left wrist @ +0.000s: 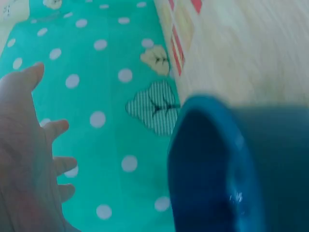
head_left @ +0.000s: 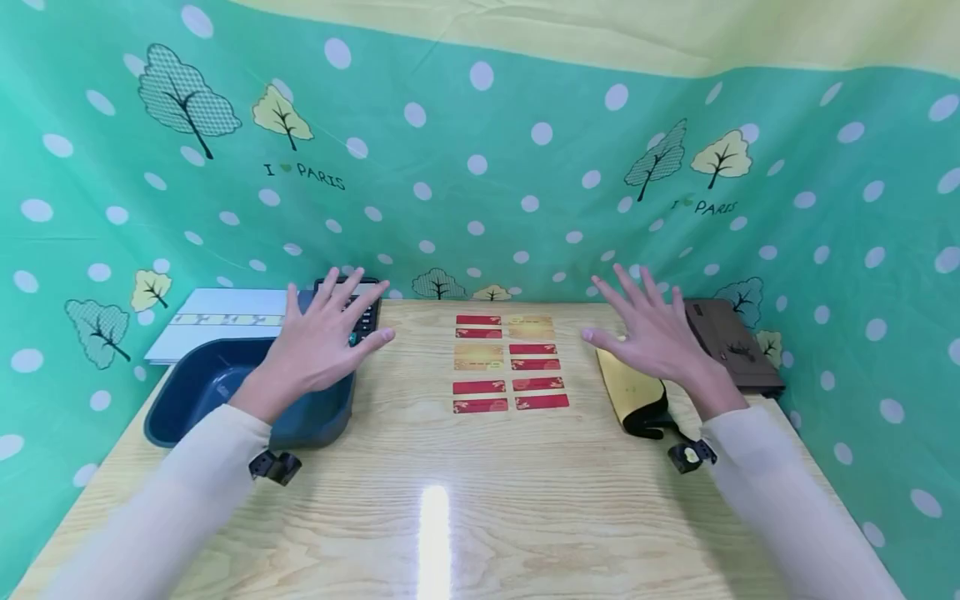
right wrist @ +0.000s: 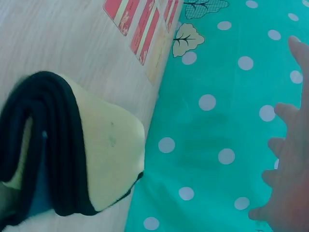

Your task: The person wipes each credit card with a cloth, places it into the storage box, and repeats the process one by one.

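Observation:
My left hand point(head_left: 318, 337) hovers with its fingers spread over the right side of a dark blue plastic basin point(head_left: 330, 421), holding nothing. Its fingers overlap a black calculator point(head_left: 369, 321) at the back and hide part of it. The right hand point(head_left: 652, 333), also spread and bare, is above a folded yellow cloth item point(head_left: 626, 387) with black edging. Between the hands, several red strips point(head_left: 480, 406) and gold cards point(head_left: 478, 357) lie in two columns. In the right wrist view the yellow item point(right wrist: 108, 145) shows thick folded layers.
A white flat box or folder point(head_left: 217, 304) lies behind the basin at back left. At the right edge sits a brown leather-like case point(head_left: 735, 350). A green dotted curtain point(head_left: 480, 200) encloses the back and sides of the wooden table point(head_left: 525, 517).

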A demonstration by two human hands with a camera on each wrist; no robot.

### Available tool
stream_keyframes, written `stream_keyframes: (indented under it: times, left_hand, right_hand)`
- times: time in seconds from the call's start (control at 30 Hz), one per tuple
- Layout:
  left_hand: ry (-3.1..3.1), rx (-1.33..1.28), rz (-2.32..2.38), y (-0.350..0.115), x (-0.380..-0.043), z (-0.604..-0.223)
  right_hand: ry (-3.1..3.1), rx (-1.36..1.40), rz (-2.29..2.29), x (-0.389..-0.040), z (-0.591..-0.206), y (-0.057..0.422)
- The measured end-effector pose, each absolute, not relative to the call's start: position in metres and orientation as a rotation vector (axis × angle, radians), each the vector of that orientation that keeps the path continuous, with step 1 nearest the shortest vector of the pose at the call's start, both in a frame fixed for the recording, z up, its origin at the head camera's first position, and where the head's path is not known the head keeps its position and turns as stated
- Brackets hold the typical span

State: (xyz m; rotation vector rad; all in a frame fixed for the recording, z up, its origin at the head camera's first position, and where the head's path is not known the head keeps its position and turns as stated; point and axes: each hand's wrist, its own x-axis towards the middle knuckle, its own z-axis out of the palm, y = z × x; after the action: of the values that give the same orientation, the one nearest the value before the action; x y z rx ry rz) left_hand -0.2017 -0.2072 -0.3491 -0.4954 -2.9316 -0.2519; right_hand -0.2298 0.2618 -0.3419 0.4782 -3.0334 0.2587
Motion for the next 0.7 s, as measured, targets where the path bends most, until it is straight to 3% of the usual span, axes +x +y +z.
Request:
stream_keyframes:
  times: [0.43, 0.7]
  left_hand:
    - [-2.850, -0.618, -0.509, -0.150, -0.167, -0.362]
    - [-2.862, -0.631, -0.771, -0.124, -0.162, -0.396]
  right_hand:
    - [-3.064, 0.459, 0.351, -0.221, -0.372, 0.269]
    - [-3.106, 0.432, 0.456, -0.215, -0.403, 0.278]
